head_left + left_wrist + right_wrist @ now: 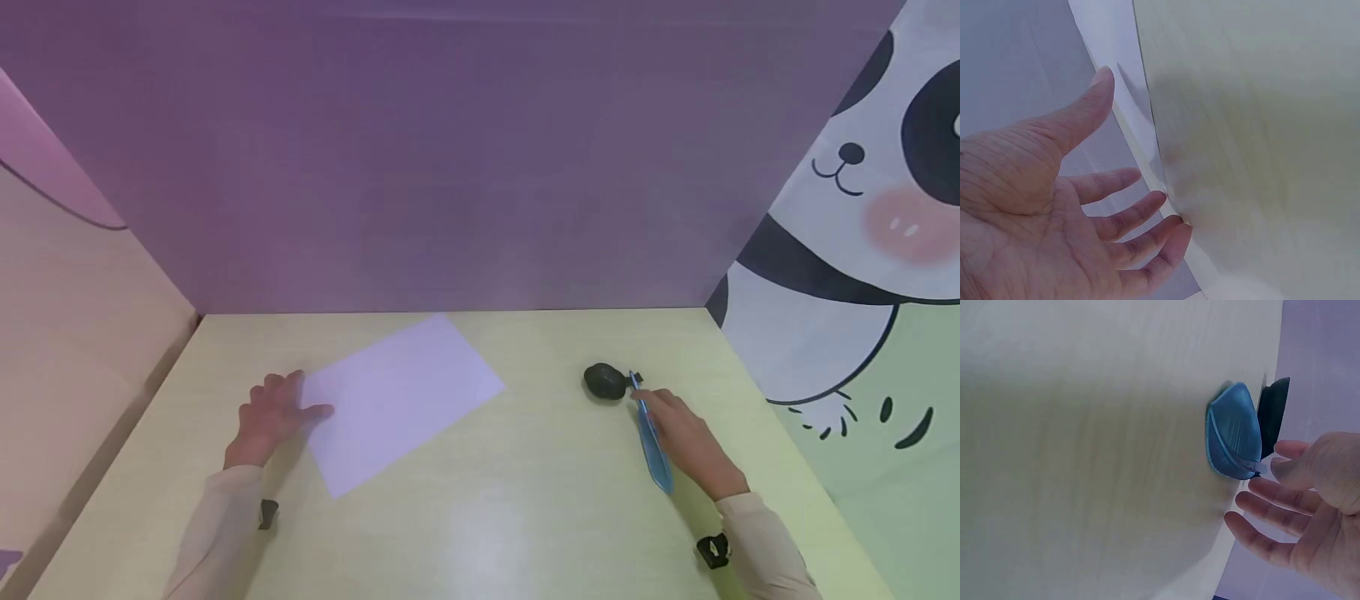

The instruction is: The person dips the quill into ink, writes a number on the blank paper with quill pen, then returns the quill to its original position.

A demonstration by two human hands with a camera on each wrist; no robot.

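Observation:
In the head view a pale sheet of paper [408,400] lies slantwise on the table. My left hand [266,417] is at its left corner, fingers spread and thumb reaching over the sheet; in the left wrist view the left hand [1085,206] holds nothing. On the right, my right hand [690,442] has thumb and index finger at the thin handle of a blue scoop-like utensil [654,454], seemingly pinching it. The right wrist view shows its hollow blue bowl [1235,431], with the other fingers of the right hand [1310,506] loosely extended. A black rounded utensil [604,381] lies just beyond.
The light wooden table [480,533] ends at a purple backdrop [465,167]. A wall with a panda picture [862,225] rises on the right, and a pale wall [67,333] stands on the left.

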